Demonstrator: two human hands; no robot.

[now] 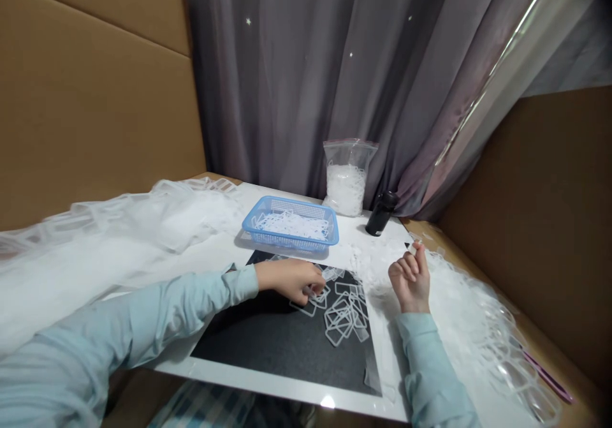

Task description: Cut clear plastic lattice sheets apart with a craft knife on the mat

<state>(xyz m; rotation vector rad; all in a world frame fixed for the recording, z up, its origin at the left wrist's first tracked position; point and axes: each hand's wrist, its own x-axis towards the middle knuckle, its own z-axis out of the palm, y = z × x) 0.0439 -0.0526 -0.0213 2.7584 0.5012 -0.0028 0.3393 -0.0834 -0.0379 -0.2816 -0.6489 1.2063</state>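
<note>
My left hand (pixel 291 279) rests on a black mat (pixel 268 342), fingers pinched on one clear rectangular plastic frame from a loose heap of such frames (pixel 344 316). My right hand (pixel 410 277) hovers above the mat's right edge, palm up, fingers curled, thumb and forefinger pinching a small clear piece (pixel 412 248). Both arms wear light blue sleeves.
A blue basket (pixel 291 224) of white plastic strips stands behind the mat. Behind it are a zip bag (pixel 347 176) of white pieces and a small black bottle (pixel 381 213). Long chains of clear frames (pixel 482 332) lie right and left. Cardboard walls and a grey curtain enclose the table.
</note>
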